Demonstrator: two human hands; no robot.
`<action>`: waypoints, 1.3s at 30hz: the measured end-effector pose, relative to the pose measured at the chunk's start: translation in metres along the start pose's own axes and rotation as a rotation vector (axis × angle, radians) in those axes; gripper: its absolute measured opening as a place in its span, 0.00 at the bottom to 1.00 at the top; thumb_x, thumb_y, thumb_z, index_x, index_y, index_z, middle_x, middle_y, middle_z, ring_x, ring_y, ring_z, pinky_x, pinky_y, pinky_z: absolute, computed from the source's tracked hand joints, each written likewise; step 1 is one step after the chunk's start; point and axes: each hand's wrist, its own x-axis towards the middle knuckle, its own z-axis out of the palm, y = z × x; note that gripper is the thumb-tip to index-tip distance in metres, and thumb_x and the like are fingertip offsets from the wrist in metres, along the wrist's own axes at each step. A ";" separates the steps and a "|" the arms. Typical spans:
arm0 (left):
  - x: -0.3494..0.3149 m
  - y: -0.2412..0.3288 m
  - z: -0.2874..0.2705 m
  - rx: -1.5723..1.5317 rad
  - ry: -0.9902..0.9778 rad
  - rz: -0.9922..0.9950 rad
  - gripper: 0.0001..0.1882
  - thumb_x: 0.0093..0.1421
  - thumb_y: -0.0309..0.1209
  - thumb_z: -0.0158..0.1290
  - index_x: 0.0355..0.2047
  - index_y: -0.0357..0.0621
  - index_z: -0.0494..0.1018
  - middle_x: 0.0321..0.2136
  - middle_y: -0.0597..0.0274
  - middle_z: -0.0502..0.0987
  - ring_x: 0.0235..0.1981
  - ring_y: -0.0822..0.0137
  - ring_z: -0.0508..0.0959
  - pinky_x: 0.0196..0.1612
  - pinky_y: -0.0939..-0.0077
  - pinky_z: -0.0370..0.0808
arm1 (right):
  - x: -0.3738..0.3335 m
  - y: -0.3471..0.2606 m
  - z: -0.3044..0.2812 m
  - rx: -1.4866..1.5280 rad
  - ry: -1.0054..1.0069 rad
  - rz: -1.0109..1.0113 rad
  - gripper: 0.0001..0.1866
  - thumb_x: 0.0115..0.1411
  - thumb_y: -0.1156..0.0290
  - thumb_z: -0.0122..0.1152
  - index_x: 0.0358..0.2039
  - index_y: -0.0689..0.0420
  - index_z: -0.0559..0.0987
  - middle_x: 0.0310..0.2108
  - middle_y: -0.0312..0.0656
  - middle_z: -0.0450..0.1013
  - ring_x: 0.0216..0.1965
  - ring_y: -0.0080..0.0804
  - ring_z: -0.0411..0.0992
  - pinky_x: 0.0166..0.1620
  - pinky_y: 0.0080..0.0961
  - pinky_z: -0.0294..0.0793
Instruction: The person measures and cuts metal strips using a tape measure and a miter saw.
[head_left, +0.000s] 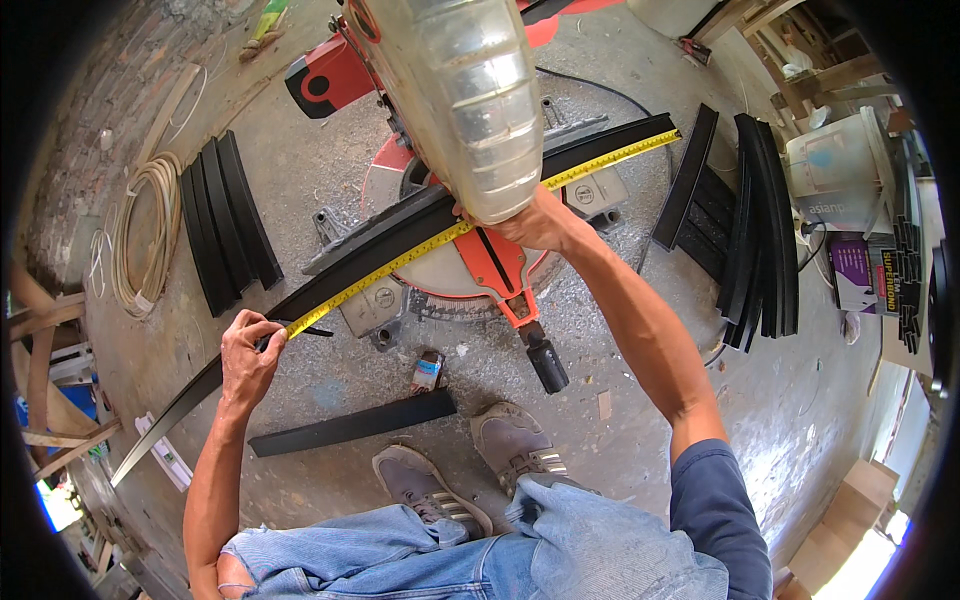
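A long black profile strip [365, 262] lies slantwise across the bed of a red and grey mitre saw [489, 262]. Along its near edge runs a yellow measuring tape [400, 261], stretched out straight, its far end near the strip's right end. My left hand [251, 355] is closed around the tape's near end and a small dark part of it. At the saw's middle, my right hand [545, 222] grips the strip and touches the tape. A large ribbed translucent plastic bottle [480, 110] hides most of its fingers.
Cut black strips lie at left [228, 220] and in a stack at right [765, 230]. Another black piece [352, 424] rests before my shoes, beside a small packet [427, 372]. Coiled cable [150, 230] lies far left; a white bucket [835, 165] and purple box [855, 272] stand right.
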 end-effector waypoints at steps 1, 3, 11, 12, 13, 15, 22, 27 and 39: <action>0.000 -0.001 0.000 -0.001 0.002 0.004 0.11 0.56 0.30 0.61 0.34 0.33 0.84 0.32 0.54 0.76 0.34 0.62 0.78 0.41 0.69 0.76 | 0.000 0.001 0.000 -0.013 -0.005 0.009 0.12 0.59 0.69 0.64 0.39 0.64 0.79 0.15 0.52 0.57 0.17 0.25 0.52 0.20 0.31 0.60; 0.000 -0.001 0.000 -0.001 0.005 0.007 0.11 0.55 0.30 0.61 0.34 0.34 0.84 0.33 0.54 0.76 0.34 0.62 0.78 0.41 0.69 0.76 | 0.000 0.000 -0.001 -0.027 -0.011 0.016 0.12 0.59 0.69 0.64 0.40 0.63 0.79 0.15 0.51 0.57 0.17 0.25 0.52 0.20 0.31 0.59; 0.001 -0.001 0.001 0.014 0.013 0.026 0.11 0.56 0.30 0.61 0.34 0.34 0.84 0.33 0.54 0.76 0.35 0.62 0.78 0.41 0.68 0.76 | -0.001 0.006 -0.001 -0.048 -0.014 0.018 0.14 0.59 0.68 0.65 0.43 0.62 0.79 0.14 0.50 0.59 0.16 0.24 0.53 0.20 0.30 0.59; 0.001 -0.002 0.001 0.014 0.013 0.024 0.11 0.56 0.30 0.61 0.34 0.34 0.84 0.33 0.54 0.76 0.35 0.62 0.78 0.41 0.68 0.76 | 0.000 0.003 0.000 -0.063 -0.020 0.019 0.15 0.59 0.68 0.65 0.44 0.61 0.79 0.14 0.50 0.59 0.16 0.23 0.53 0.20 0.30 0.59; 0.000 -0.002 0.001 0.007 0.011 0.014 0.11 0.56 0.30 0.61 0.34 0.34 0.84 0.33 0.54 0.76 0.35 0.62 0.78 0.41 0.68 0.76 | 0.000 0.000 0.000 -0.052 -0.013 0.018 0.15 0.59 0.68 0.65 0.45 0.61 0.79 0.14 0.50 0.59 0.16 0.23 0.54 0.20 0.30 0.59; 0.000 -0.001 0.001 0.000 0.009 0.004 0.11 0.56 0.30 0.61 0.34 0.34 0.84 0.33 0.54 0.76 0.35 0.62 0.78 0.41 0.68 0.75 | 0.000 -0.003 0.000 -0.041 -0.005 0.017 0.15 0.59 0.68 0.65 0.45 0.61 0.80 0.14 0.50 0.59 0.16 0.23 0.54 0.20 0.30 0.60; 0.000 -0.001 0.001 -0.005 0.020 0.026 0.11 0.56 0.30 0.61 0.34 0.35 0.84 0.32 0.55 0.75 0.35 0.62 0.77 0.40 0.68 0.74 | 0.001 0.002 0.000 -0.050 0.001 0.002 0.14 0.60 0.67 0.65 0.41 0.64 0.79 0.14 0.50 0.58 0.16 0.24 0.53 0.20 0.31 0.60; 0.000 -0.001 0.001 0.003 0.018 0.021 0.11 0.56 0.30 0.61 0.34 0.35 0.84 0.32 0.55 0.75 0.35 0.62 0.77 0.40 0.68 0.74 | 0.001 0.006 0.001 -0.003 0.001 0.017 0.13 0.59 0.68 0.65 0.35 0.67 0.78 0.14 0.50 0.56 0.16 0.25 0.53 0.21 0.31 0.60; 0.000 -0.001 0.000 0.017 0.012 0.020 0.11 0.56 0.30 0.61 0.34 0.34 0.84 0.32 0.54 0.75 0.35 0.62 0.77 0.41 0.68 0.75 | 0.000 -0.007 -0.002 -0.014 -0.032 0.048 0.14 0.59 0.70 0.63 0.44 0.59 0.80 0.15 0.47 0.58 0.17 0.24 0.53 0.21 0.31 0.59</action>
